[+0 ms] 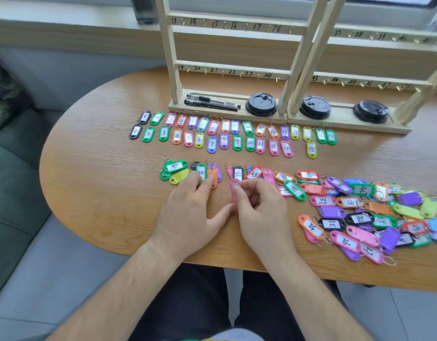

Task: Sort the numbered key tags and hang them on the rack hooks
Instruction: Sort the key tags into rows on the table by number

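Hardly legible — pink tag (234, 186).

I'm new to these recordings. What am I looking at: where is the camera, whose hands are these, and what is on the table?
No machine here: a person works with bare hands, filmed by one camera worn on the head, looking down. On the wooden table lie coloured key tags: two sorted rows numbered 1 to 17, and an unsorted pile at right. Behind stand wooden racks with numbered hooks, all visible ones bare; pens and black lids sit on their bases. The right hand pinches a pink tag; the left hand lies open, fingertips on an orange tag.
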